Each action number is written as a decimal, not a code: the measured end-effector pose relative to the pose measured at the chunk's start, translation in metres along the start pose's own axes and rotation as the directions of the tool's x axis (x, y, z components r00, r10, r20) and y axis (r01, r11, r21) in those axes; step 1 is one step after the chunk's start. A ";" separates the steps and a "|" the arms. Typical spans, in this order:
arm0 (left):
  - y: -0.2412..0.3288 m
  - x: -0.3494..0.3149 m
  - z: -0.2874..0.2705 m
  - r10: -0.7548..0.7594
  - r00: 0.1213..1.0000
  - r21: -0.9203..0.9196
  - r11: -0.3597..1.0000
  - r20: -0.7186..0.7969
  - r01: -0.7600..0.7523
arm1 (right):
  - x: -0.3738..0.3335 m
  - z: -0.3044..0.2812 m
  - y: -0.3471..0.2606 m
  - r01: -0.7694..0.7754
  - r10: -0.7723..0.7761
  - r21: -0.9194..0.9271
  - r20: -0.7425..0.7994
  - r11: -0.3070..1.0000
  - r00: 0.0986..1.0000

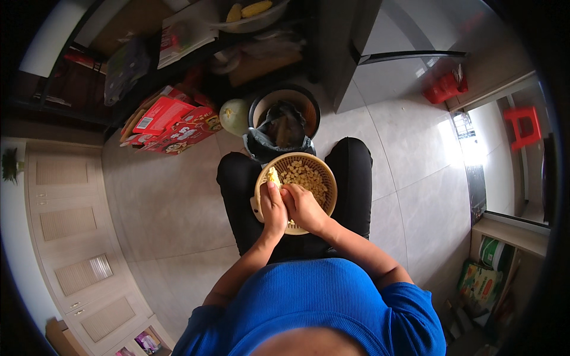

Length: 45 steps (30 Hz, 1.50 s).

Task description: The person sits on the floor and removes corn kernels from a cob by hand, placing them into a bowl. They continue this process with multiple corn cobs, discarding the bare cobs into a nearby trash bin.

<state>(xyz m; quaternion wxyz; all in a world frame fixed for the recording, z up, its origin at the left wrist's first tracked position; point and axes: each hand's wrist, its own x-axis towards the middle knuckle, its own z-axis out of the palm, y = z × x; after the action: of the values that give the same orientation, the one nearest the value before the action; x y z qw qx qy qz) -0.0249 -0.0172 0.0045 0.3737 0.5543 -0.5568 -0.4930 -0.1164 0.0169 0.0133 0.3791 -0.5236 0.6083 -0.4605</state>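
Head view: a whitish-yellow corn cob (273, 175), lower part hidden, is being gripped above the tan basket (333, 188) by the left hand (274, 209), fingers wrapped closed. The right hand (304, 209) is being held curled alongside; its grip cannot be told. Pale kernels (306, 176) are being contained below. Beyond, a bin (313, 113) is being flanked by a melon (234, 117).

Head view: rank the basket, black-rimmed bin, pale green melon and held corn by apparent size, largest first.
1. Basket and black-rimmed bin: too alike to rank; the basket looks nearer the camera.
2. Pale green melon.
3. Held corn, partly hidden.
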 end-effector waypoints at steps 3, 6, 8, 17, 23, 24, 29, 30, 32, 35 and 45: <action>-0.006 -0.002 0.002 -0.019 1.000 0.000 1.000 -0.013 0.019 | -0.002 -0.001 0.003 0.012 -0.012 -0.004 0.019 1.000 1.000; -0.004 -0.004 0.004 -0.055 0.998 0.031 0.998 -0.016 0.055 | -0.003 -0.001 0.006 0.023 -0.023 -0.012 0.023 1.000 0.999; -0.004 -0.006 0.005 -0.060 0.998 0.028 0.998 -0.031 0.061 | -0.005 -0.001 0.008 0.006 -0.006 -0.024 0.029 1.000 1.000; -0.003 0.016 -0.004 -0.288 0.948 -0.466 0.826 0.135 0.317 | 0.005 -0.008 0.005 -0.215 0.237 0.329 -0.026 0.919 0.971; 0.018 0.024 -0.010 -0.298 0.914 -0.456 0.796 0.276 0.398 | 0.006 -0.019 -0.009 -0.324 0.313 0.289 0.085 0.901 0.946; 0.013 0.025 -0.010 -0.299 0.918 -0.444 0.808 0.259 0.388 | 0.004 -0.018 -0.008 -0.285 0.273 0.257 0.082 0.923 0.958; 0.014 0.020 0.001 -0.314 0.943 -0.365 0.869 0.113 0.334 | 0.001 -0.015 -0.012 -0.183 0.174 0.129 0.076 0.975 0.982; 0.015 0.019 0.003 -0.328 0.941 -0.314 0.887 0.085 0.338 | 0.001 -0.015 -0.010 -0.168 0.160 0.122 0.069 0.978 0.985; 0.017 0.018 0.004 -0.296 0.953 -0.316 0.899 0.071 0.303 | 0.002 -0.013 -0.009 -0.154 0.150 0.055 0.074 0.987 0.986; 0.017 0.017 0.009 -0.344 0.938 -0.402 0.853 0.048 0.334 | 0.001 -0.010 0.001 -0.127 0.127 -0.012 0.011 0.992 0.992; 0.019 0.029 -0.003 -0.419 0.896 -0.379 0.814 0.144 0.441 | 0.002 -0.024 -0.011 -0.206 0.174 0.315 0.125 0.927 0.977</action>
<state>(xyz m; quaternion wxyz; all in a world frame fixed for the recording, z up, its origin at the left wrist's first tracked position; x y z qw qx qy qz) -0.0294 -0.0479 0.0201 0.3431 0.5637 -0.3135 -0.6828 -0.1364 0.0187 0.0313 0.5318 -0.4136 0.5530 -0.4903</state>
